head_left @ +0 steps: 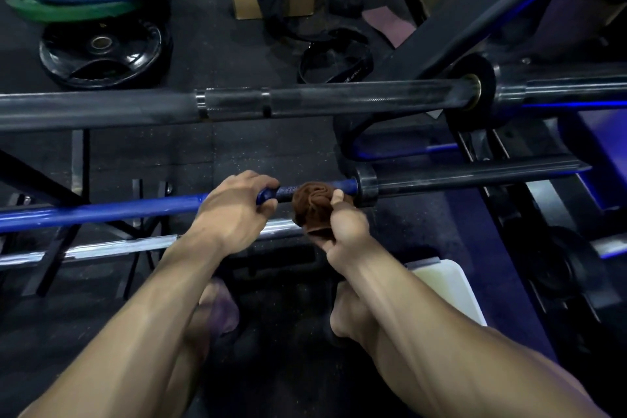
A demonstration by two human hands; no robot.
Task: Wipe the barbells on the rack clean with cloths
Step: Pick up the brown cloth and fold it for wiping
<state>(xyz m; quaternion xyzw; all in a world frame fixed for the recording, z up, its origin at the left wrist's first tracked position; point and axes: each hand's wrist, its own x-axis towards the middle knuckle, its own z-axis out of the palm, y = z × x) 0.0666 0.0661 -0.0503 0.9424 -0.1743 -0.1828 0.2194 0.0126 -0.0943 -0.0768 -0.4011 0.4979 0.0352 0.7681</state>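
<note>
Left hand (234, 210): fingers curled round the blue bar (101, 212).
Right hand (346, 227): clutching a brown cloth (310, 202) bunched against that bar, just beside its dark collar (365, 185).
Blue bar: on the rack, below the black bar (305, 97).

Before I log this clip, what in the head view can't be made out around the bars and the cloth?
- Blue barbell: left end cut off by the frame edge; a stretch hidden under the left hand and the brown cloth.
- Right hand: fingers hidden behind the cloth.
- Chrome bar: middle hidden by both forearms.
- Dirt on the black barbell: too dim to judge.
</note>
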